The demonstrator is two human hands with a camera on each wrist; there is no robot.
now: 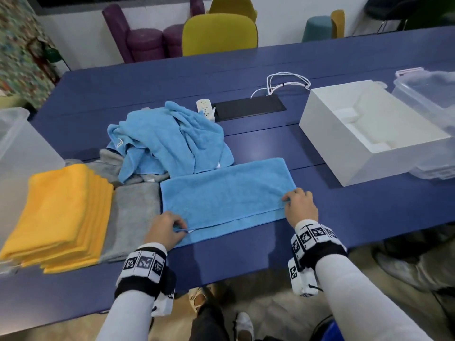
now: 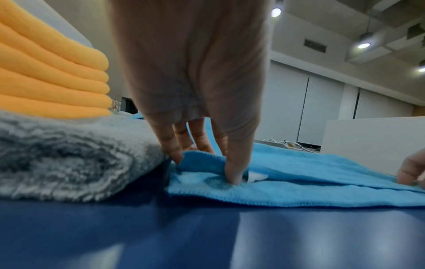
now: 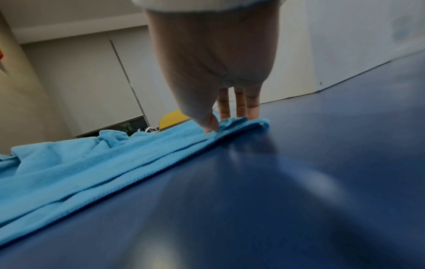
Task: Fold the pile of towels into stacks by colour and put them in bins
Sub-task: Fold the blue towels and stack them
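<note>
A light blue towel [image 1: 226, 193] lies folded lengthwise on the dark blue table [image 1: 357, 217] in front of me. My left hand [image 1: 167, 227] pinches the upper layer's near left corner [image 2: 202, 160] between thumb and fingers. My right hand [image 1: 299, 205] pinches the towel's near right corner [image 3: 239, 122]. Behind the towel sits a crumpled pile of blue towels [image 1: 170, 141] over grey ones. A stack of folded orange towels [image 1: 61, 217] rests on a folded grey towel [image 1: 134, 215] at the left.
A white open box [image 1: 369, 134] stands at the right with a clear plastic bin [image 1: 428, 94] beyond it. Another translucent bin [image 1: 14, 148] is at the far left. A power strip [image 1: 205, 108], black panel and white cable lie mid-table. Chairs stand behind.
</note>
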